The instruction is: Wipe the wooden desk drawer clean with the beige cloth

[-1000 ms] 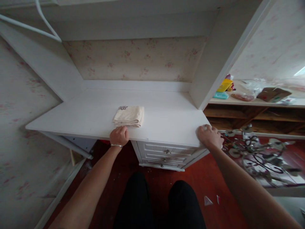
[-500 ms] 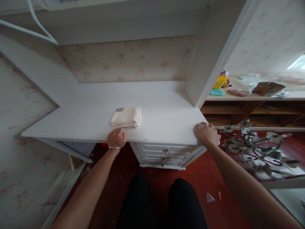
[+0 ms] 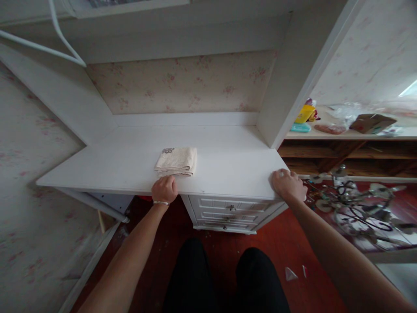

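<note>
A white desk [image 3: 234,165] fills the middle of the view. On it, left of centre, lies a folded cream cloth [image 3: 177,160] with a dark pattern at one corner. My left hand [image 3: 164,189], a bracelet on its wrist, is closed at the desk's front edge, just in front of the cloth; its curled fingers are partly hidden. At the front right corner my right hand [image 3: 288,184] grips the desk edge, its fingers bent and partly out of sight. A pale ring shows on one finger.
White drawers [image 3: 228,213] stand under the desk. A chandelier [image 3: 361,204] lies on the red floor at right. Behind it, a low wooden shelf [image 3: 325,150] carries a yellow container [image 3: 305,114], plastic bags and a cardboard box [image 3: 373,123]. A white tube [image 3: 42,48] crosses the upper left.
The whole view has shifted slightly, so the desk, cloth and hands appear a little further right. Both hands keep their places on the desk, and the cloth lies as before.
</note>
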A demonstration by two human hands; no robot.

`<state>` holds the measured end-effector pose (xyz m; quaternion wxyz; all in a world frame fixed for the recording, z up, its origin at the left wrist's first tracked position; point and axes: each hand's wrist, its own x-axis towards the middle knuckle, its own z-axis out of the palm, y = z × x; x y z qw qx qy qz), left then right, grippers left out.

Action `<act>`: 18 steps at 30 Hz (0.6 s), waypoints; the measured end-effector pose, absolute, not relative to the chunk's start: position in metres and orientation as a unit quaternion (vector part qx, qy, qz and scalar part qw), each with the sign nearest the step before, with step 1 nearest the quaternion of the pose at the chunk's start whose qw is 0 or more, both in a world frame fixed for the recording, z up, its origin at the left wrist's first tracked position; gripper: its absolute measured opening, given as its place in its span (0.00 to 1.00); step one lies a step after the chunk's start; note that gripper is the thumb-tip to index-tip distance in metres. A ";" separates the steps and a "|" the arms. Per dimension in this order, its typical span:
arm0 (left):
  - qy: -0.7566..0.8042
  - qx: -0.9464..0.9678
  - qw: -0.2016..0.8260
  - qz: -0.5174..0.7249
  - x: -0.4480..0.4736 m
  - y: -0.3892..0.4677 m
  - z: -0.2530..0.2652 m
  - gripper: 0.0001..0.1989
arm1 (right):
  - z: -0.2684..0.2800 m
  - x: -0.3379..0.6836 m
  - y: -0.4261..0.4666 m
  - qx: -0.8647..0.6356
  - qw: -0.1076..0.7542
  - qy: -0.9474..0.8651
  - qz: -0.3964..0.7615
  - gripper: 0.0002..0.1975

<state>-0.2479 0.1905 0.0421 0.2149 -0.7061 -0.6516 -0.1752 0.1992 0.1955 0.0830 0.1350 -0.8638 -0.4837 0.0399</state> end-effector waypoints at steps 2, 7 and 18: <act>-0.651 -0.706 0.218 -0.173 -0.248 0.190 0.042 0.12 | 0.083 0.199 0.195 -0.863 0.132 -0.486 0.039 0.29; -0.647 -0.709 0.224 -0.170 -0.248 0.190 0.042 0.11 | 0.082 0.199 0.195 -0.864 0.127 -0.485 0.037 0.29; -0.642 -0.712 0.216 -0.185 -0.248 0.189 0.043 0.11 | 0.082 0.199 0.196 -0.866 0.130 -0.481 0.039 0.29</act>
